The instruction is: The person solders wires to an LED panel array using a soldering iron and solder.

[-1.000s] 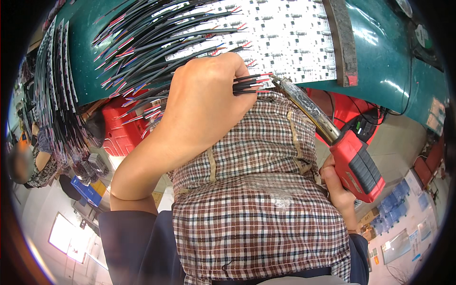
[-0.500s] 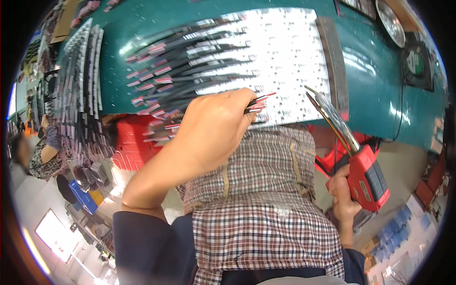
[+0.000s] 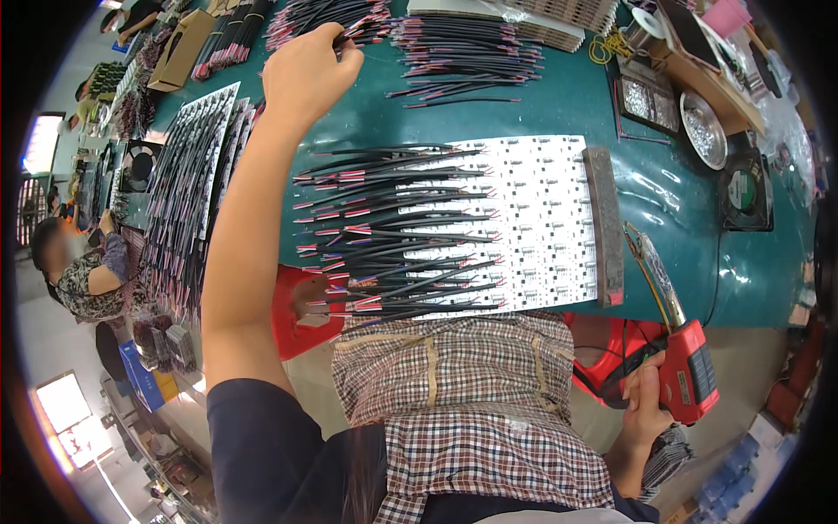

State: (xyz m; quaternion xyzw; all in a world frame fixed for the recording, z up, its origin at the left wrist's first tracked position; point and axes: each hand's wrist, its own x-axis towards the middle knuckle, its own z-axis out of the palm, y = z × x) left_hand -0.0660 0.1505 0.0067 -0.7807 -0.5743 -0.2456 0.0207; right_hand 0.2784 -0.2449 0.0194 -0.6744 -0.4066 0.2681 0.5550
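Stretched out to the far left, my left hand [image 3: 310,77] is closed in a pinch at the edge of a pile of short black cables [image 3: 375,17]. Dark cable ends with pale tips show at its fingertips; how many it holds I cannot tell. My right hand [image 3: 644,402] grips the handle of a red and black soldering gun [image 3: 690,375], its metal tip pointing up beside the table edge. Between the hands lies a white circuit board panel [image 3: 546,223]. Rows of black cables [image 3: 393,236] with red, white and blue ends lie across its left half.
A dark bar [image 3: 602,227] borders the panel's right side. More cables [image 3: 471,52] lie behind it, and cable-covered panels [image 3: 188,175] stand at left. A metal bowl [image 3: 703,131] and a black fan [image 3: 746,194] are at right. Another person [image 3: 83,271] sits far left.
My left hand has gone from the panel's lower edge up and left to the cable pile. The view has shifted, showing more of the table's far side. My right hand still holds the soldering gun.
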